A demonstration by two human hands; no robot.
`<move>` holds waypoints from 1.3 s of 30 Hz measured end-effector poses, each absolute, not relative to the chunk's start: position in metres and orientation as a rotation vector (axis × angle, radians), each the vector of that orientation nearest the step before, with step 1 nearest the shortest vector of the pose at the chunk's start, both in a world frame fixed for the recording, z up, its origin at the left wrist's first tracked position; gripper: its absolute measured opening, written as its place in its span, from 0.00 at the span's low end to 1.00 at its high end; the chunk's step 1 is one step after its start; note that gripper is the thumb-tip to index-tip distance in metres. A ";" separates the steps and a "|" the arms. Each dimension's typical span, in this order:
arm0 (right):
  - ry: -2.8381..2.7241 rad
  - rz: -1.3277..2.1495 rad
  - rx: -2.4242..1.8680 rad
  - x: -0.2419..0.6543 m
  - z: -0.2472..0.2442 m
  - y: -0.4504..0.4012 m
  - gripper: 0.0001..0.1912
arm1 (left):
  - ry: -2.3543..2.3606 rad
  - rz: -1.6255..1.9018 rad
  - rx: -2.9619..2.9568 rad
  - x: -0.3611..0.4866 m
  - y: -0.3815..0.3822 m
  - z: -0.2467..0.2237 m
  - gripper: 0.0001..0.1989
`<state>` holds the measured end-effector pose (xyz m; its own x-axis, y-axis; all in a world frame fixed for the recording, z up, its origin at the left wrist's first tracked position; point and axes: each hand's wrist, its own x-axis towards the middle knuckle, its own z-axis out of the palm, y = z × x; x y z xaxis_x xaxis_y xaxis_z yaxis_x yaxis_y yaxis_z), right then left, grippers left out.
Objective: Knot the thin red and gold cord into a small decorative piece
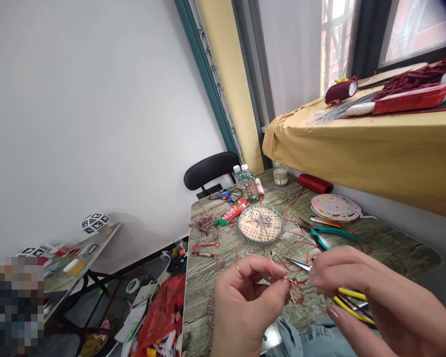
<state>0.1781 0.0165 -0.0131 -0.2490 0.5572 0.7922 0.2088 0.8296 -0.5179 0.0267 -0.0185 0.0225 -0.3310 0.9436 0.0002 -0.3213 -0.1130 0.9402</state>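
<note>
My left hand [250, 297], with a ring on one finger, pinches a small bundle of reddish-brown twisted cord [297, 288] between thumb and fingertips. Loose ends stick out on its right side. Just to the right is my right hand [371, 292], fingers curled and thumb held apart from them; I see nothing between them. Behind that hand lie scissors with yellow handles [353, 302], their blades pointing left; the middle is hidden. Teal-handled pliers [321, 238] rest beyond my right hand. A round woven tray [260, 238] holding thin wiry pieces sits beyond both hands.
Red threads lie across the wood-grain table [204, 270]. Toward the back are a red and green tube [232, 212], plastic bottles [250, 186], a glass jar [280, 174], a red spool [315, 183] and a pastel coiled mat [336, 207]. A yellow-draped ledge [364, 153] overhangs the right side.
</note>
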 end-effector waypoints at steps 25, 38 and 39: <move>-1.652 0.998 -0.984 0.152 0.005 0.007 0.09 | 1.121 1.832 1.106 0.028 -0.021 0.006 0.17; -1.488 1.860 -0.761 0.167 0.005 0.037 0.10 | 1.065 1.863 1.267 0.020 -0.022 0.003 0.15; -1.474 1.918 -0.730 0.165 0.005 0.037 0.11 | 1.055 1.851 1.230 0.021 -0.022 0.003 0.15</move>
<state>0.1655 0.0369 0.0053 -0.6652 0.7441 -0.0619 -0.1320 -0.1988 -0.9711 0.0206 -0.0224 0.0030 -0.3321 0.8550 0.3983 -0.0930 -0.4499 0.8882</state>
